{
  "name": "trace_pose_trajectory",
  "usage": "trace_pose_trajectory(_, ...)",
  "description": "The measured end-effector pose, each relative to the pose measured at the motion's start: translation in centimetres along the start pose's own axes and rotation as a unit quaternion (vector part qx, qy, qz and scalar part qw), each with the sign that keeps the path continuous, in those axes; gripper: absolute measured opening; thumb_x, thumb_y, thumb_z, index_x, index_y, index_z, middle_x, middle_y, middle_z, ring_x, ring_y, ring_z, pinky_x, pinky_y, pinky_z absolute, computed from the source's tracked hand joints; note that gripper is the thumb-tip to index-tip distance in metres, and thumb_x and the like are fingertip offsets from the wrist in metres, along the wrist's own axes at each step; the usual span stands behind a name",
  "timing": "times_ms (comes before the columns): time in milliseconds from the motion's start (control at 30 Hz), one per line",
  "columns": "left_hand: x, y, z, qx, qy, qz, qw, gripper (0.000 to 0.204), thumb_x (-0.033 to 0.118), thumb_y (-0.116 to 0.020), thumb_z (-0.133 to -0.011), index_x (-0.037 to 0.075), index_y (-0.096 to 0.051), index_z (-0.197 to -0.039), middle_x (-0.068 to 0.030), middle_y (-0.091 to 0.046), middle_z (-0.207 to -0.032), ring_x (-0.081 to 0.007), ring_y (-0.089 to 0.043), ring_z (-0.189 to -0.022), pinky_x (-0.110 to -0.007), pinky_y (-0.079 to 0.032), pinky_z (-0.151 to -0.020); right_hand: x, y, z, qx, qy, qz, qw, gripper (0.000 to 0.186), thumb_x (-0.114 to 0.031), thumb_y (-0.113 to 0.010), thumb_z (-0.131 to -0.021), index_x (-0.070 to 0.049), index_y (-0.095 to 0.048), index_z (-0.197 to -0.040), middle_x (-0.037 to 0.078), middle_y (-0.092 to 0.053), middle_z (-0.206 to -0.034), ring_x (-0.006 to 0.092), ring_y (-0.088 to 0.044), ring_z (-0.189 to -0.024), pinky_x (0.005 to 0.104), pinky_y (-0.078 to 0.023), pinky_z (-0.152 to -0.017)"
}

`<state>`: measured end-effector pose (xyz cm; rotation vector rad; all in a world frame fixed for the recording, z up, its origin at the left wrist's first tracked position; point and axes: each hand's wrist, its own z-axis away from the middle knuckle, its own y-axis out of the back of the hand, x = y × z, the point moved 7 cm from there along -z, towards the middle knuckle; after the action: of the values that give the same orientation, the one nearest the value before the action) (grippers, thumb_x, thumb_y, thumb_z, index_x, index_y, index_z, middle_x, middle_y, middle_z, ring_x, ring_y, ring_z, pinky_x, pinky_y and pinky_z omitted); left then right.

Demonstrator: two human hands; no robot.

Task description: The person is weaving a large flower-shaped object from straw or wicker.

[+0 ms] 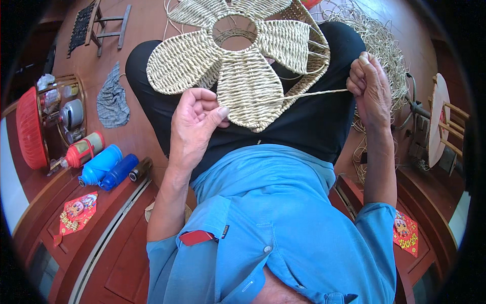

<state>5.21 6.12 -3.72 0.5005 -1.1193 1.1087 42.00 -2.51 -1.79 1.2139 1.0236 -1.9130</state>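
Head view: the left hand (pixel 196 120) pinches the edge of the lower petal (pixel 250 91) between thumb and fingers; the woven flower (pixel 238 54) rests over dark trousers (pixel 304 124); a straight strand (pixel 318 94) runs from that petal into the closed right hand (pixel 372 83), near heaped cord (pixel 377 43).

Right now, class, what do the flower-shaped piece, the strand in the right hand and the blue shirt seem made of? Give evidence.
Flower-shaped piece: probably twisted straw or grass cord, pale and matte, judging by its ridged weave.
Strand in the right hand: seemingly the same cord, dull, its twist just visible.
Blue shirt: cloth, perhaps cotton, matte, with soft creases and seams.
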Motion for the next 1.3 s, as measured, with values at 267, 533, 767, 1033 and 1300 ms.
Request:
trace_pose_trajectory(267,3.1,-1.1,0.4,0.034,-0.060,-0.252,0.965,0.026,0.003,-0.081,-0.098,0.002,-0.066,-0.118,-0.0052,-0.064,-0.100,-0.0120,-0.068,-0.090,-0.030,-0.060,-0.079,-0.2,1.3,-0.2,0.004,0.006,-0.046,0.999,0.013,-0.020,-0.053,-0.120,-0.009,-0.054,-0.113,-0.004,-0.046,-0.091,0.0030,-0.037,-0.071,0.0211,-0.040,-0.062)
trace_pose_trajectory(533,7.0,-9.7,0.0,-0.095,-0.334,-0.442,0.827,0.028,0.011,-0.076,-0.100,0.005,-0.075,-0.128,-0.0129,-0.076,-0.116,-0.0341,-0.072,-0.107,-0.044,-0.055,-0.099,-7.5,-2.8,2.8,-0.123,0.129,-0.075,0.981,0.020,-0.020,-0.046,-0.121,-0.004,-0.057,-0.126,0.011,-0.070,-0.109,0.0252,-0.079,-0.103,0.0464,-0.068,-0.104)
trace_pose_trajectory(767,7.9,-6.6,-0.8,-0.119,-0.120,-0.089,0.982,0.024,0.021,-0.059,-0.118,-0.001,-0.069,-0.119,-0.0012,-0.063,-0.087,-0.0086,-0.061,-0.079,-0.027,-0.054,-0.077,-6.7,-5.0,3.1,-0.018,0.145,0.160,0.976,0.021,-0.019,-0.054,-0.119,-0.001,-0.063,-0.126,0.013,-0.076,-0.114,0.0172,-0.076,-0.095,0.0324,-0.066,-0.088)
trace_pose_trajectory(1033,11.3,-0.6,1.6,-0.014,-0.156,0.067,0.985,0.032,0.027,-0.058,-0.119,-0.003,-0.068,-0.124,-0.0059,-0.064,-0.092,-0.0106,-0.060,-0.072,-0.027,-0.053,-0.068,1.0,-10.3,5.6,-0.090,-0.044,0.339,0.936,0.038,-0.005,-0.066,-0.107,0.001,-0.060,-0.144,0.014,-0.077,-0.115,0.0131,-0.072,-0.072,0.0307,-0.060,-0.065)
trace_pose_trajectory(1300,8.9,-4.2,1.1,0.004,-0.183,-0.348,0.919,0.020,0.002,-0.073,-0.103,0.001,-0.082,-0.121,-0.0005,-0.069,-0.096,-0.0073,-0.061,-0.081,-0.023,-0.049,-0.073,2.9,-12.4,4.6,-0.177,-0.172,0.293,0.924,0.041,-0.003,-0.050,-0.108,0.012,-0.052,-0.146,0.016,-0.074,-0.102,0.0170,-0.073,-0.066,0.0315,-0.060,-0.056)
